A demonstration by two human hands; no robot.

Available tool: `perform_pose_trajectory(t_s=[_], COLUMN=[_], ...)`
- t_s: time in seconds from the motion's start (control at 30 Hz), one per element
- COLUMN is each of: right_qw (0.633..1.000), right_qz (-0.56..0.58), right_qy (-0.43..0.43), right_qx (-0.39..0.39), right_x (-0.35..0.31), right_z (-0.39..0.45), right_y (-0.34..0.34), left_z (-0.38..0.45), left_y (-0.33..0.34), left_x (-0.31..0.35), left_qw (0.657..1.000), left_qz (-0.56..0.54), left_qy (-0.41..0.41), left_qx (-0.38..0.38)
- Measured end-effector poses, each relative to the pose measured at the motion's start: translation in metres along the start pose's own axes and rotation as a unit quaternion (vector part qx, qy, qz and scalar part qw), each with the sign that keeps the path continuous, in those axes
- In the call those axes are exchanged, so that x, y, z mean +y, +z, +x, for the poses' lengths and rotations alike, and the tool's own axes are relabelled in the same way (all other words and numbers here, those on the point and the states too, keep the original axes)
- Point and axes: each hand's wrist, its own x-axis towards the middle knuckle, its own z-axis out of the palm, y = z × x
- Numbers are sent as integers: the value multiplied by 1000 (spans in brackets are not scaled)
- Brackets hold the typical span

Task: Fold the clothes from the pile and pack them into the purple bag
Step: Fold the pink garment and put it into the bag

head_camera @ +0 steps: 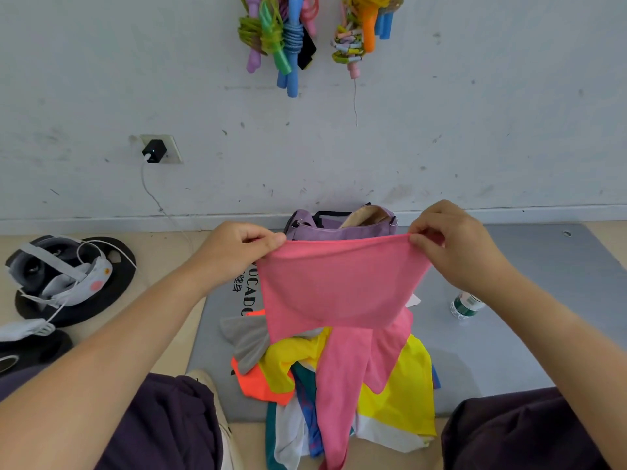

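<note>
Scuffed white wall (475,130) closes off the back of the scene, with a tan floor below it and a grey mat (509,317) spread where the person sits. At far left on the floor lies a headset (57,269) with white straps on a dark round pad, its cable running up to a charger (154,150) in the wall socket. Higher on the wall hang bundles of coloured skipping ropes (281,39).

Moving in, the left hand (237,249) is clenched on one top corner of the pink garment (336,283), thumb and fingers pinching the edge. The cloth stretches taut across to the right hand (454,245), which pinches the opposite corner, so the piece hangs spread between them; its long lower parts, probably legs though the shape is hard to read, trail down onto the pile (339,385) of yellow, orange, grey and blue clothes on the mat between the knees. Behind the held cloth, against the wall, stands the purple bag (325,227), its mouth seemingly open. At right on the mat stands a water bottle (466,307).

By my reading this is the start of one fold: the garment is lifted and squared, not yet doubled. Next it likely needs the trailing parts lifted free of the pile, then the two corners brought together or the cloth laid flat on bare mat, before it goes forward into the bag.
</note>
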Motion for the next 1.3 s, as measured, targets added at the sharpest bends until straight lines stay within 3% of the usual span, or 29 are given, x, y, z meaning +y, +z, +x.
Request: perform_pose_trajectory(t_s=[0.23, 0.33, 0.5, 0.7, 0.87, 1.13, 1.3], right_qw=[999, 998, 1000, 998, 990, 981, 948], right_qz=[-1, -23, 12, 6, 119, 135, 261], right_qy=[3, 15, 9, 25, 75, 139, 170], right_qx=[47, 61, 25, 54, -31, -30, -58], right_x=[-6, -5, -2, 4, 8, 12, 7], right_z=[1, 1, 0, 0, -1, 1, -1], right_y=[1, 2, -1, -1, 0, -3, -5], left_z=[2, 2, -1, -2, -3, 3, 4], left_y=[1, 2, 4, -3, 1, -1, -2], left_x=[0, 2, 7, 12, 12, 3, 0], left_qw=[1000, 999, 995, 996, 986, 976, 987], left_qz=[-1, -24, -6, -62, -138, -157, -51], left_qy=[16, 16, 31, 35, 7, -10, 3], left_qx=[7, 45, 93, 50, 92, 151, 155])
